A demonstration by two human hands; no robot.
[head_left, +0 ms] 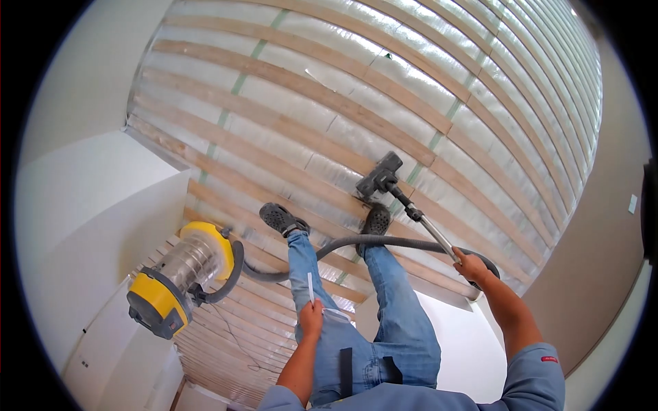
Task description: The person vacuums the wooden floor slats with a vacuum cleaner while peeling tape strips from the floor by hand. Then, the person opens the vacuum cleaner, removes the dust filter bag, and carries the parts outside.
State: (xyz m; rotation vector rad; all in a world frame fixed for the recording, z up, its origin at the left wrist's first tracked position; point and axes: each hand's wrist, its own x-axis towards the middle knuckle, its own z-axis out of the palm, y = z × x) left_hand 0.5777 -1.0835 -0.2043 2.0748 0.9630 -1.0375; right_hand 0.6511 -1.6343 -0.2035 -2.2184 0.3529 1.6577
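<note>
- Currently, my right hand (470,265) is wrapped around the handle end of the metal vacuum wand (439,234), nearer to me than the floor nozzle.
- My left hand (312,318) is clenched on a thin white strip (310,286), also on my side of the nozzle.
- The black floor nozzle (380,175) sits at the wand's far end, over wooden battens (295,75) and silvery foil sheeting (274,147).
- My right clog (376,220) is just beside the nozzle; my left clog (279,218) is farther left of it.
- The yellow-and-silver canister vacuum (188,260) stands well apart, left of the nozzle.
- Its grey corrugated hose (411,242) passes across my right shin, on the nozzle's near side.
</note>
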